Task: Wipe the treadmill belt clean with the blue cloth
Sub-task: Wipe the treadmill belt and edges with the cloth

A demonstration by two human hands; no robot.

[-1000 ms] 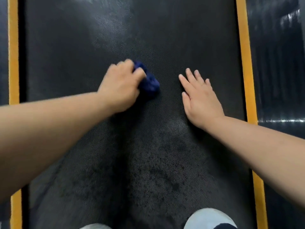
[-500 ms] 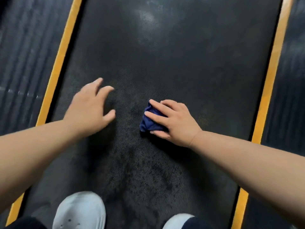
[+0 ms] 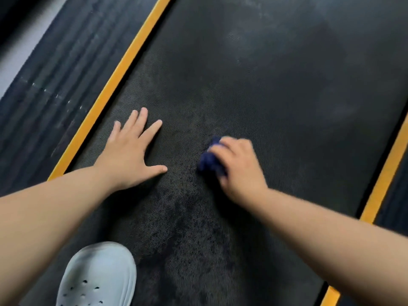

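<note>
The black textured treadmill belt fills most of the head view, with darker blotches near its lower middle. My right hand is closed over a bunched dark blue cloth and presses it onto the belt at the centre; the hand is motion-blurred. Only the cloth's left part shows past my fingers. My left hand lies flat on the belt to the left of the cloth, fingers spread, holding nothing.
Yellow stripes border the belt on the left and right. Ribbed black side rails lie outside them. A white perforated shoe stands on the belt at the bottom left.
The cloth passed from my left hand to my right hand. My left hand then flattened onto the belt, and the view swung left, so the belt looks more tilted.
</note>
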